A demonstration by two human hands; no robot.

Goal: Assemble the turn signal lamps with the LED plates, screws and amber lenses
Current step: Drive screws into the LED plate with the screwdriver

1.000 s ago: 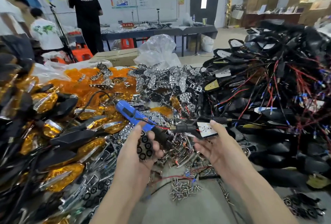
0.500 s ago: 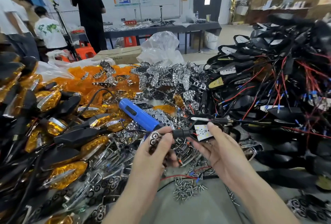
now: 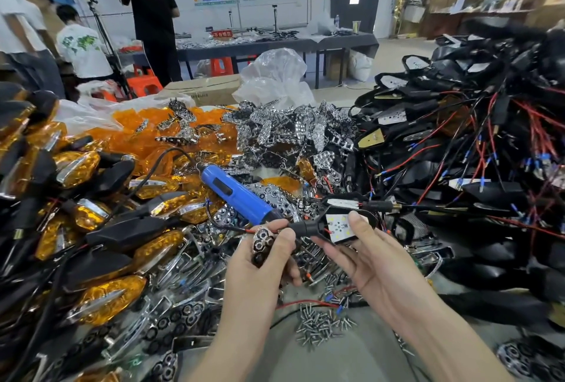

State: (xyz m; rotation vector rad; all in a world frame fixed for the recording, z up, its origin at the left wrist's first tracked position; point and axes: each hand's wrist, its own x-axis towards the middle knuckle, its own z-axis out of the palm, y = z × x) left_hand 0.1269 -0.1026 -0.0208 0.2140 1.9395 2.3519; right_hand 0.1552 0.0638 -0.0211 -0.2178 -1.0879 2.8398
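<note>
My left hand (image 3: 269, 256) pinches a chrome reflector plate (image 3: 262, 244) between thumb and fingers. Just to its right my right hand (image 3: 363, 255) cradles a black lamp housing (image 3: 318, 227), thumb on its white LED board (image 3: 337, 225). The housing's stem points left toward the plate, and red wires trail from it. A blue electric screwdriver (image 3: 237, 193) lies on the parts just behind my left hand. Loose screws (image 3: 321, 325) sit in a small heap on the grey table below my hands.
Finished lamps with amber lenses (image 3: 101, 296) pile up at left. Loose amber lenses (image 3: 137, 125) and chrome plates (image 3: 293, 131) fill the back middle. Wired black housings (image 3: 477, 149) heap at right. Several people stand at far left by another table (image 3: 275, 42).
My left hand has turned and lifted the chrome plate closer to the housing. My right hand has drawn the housing nearer, its thumb now on the LED board.
</note>
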